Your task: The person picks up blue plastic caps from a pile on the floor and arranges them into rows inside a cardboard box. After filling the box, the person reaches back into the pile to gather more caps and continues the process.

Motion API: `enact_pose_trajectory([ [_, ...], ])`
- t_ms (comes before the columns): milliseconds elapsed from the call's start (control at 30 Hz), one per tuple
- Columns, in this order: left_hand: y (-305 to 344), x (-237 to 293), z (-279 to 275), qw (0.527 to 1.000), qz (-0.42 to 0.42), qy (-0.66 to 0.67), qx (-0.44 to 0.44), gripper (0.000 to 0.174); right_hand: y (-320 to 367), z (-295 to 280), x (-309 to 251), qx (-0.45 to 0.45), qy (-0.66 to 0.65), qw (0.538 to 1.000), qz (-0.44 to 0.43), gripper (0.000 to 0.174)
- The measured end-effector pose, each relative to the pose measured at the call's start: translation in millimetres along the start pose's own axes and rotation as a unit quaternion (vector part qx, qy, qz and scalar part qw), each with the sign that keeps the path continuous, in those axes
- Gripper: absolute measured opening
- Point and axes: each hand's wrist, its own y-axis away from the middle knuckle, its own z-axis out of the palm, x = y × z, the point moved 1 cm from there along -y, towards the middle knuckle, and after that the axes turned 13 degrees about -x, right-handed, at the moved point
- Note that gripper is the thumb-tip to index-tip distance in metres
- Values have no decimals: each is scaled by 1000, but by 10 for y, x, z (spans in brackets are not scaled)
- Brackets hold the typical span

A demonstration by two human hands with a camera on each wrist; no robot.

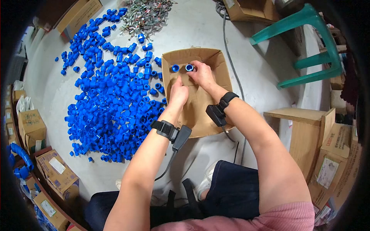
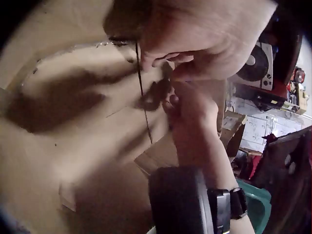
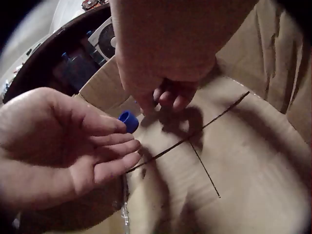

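Head view showed the right hand (image 1: 203, 74) over a shallow, open-topped brown cardboard box (image 1: 196, 115), its thumb and fingers pinching a glossy blue plastic cylindrical fitting (image 1: 189, 68) whose round mouth faced up. Just beside it, to the left, a second blue cylindrical fitting (image 1: 175, 68) was in the same box, near its far left corner. The left hand (image 1: 179, 94) was low inside the box, close to that second piece; the right wrist view showed its fingers extended and relaxed, gripping nothing, though whether they touched the piece could not be told. Left of the box, a broad heap of blue plastic fittings (image 1: 111, 107) covered the pale floor, with a pile of small mixed metallic pieces (image 1: 148, 15) beyond. A green plastic stool (image 1: 286, 27) lay to the right, past a dark cable (image 1: 225, 42).
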Motion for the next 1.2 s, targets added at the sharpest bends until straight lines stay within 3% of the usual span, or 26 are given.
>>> enact_pose_trajectory([
  [200,-376,-268,-127,999,35,-27,21,63,-168,210,38,6,63,998,24,27],
  [433,-238,-73,-83,992,31,-112,53,59,-198,313,45,28,-27,999,-5,26],
  [667,-358,-266,-47,991,85,-83,59,58,-200,232,130,28,-72,997,1,34],
  [733,-259,-206,-9,999,33,-33,27,59,-230,223,179,18,-92,996,4,33],
  [867,134,83,0,995,83,-27,36,49,-149,121,170,-1,-81,997,8,30],
  [900,190,127,-55,995,85,-28,41,49,-105,84,133,-3,-81,997,3,30],
  [967,335,220,-232,984,167,47,31,38,-28,-1,48,35,-129,991,27,25],
  [1067,595,538,-801,976,208,3,60,31,-15,-77,-76,66,-170,979,-95,16],
  [1200,1029,829,-1966,970,213,-66,99,30,41,-129,-775,99,-176,956,-213,17],
])
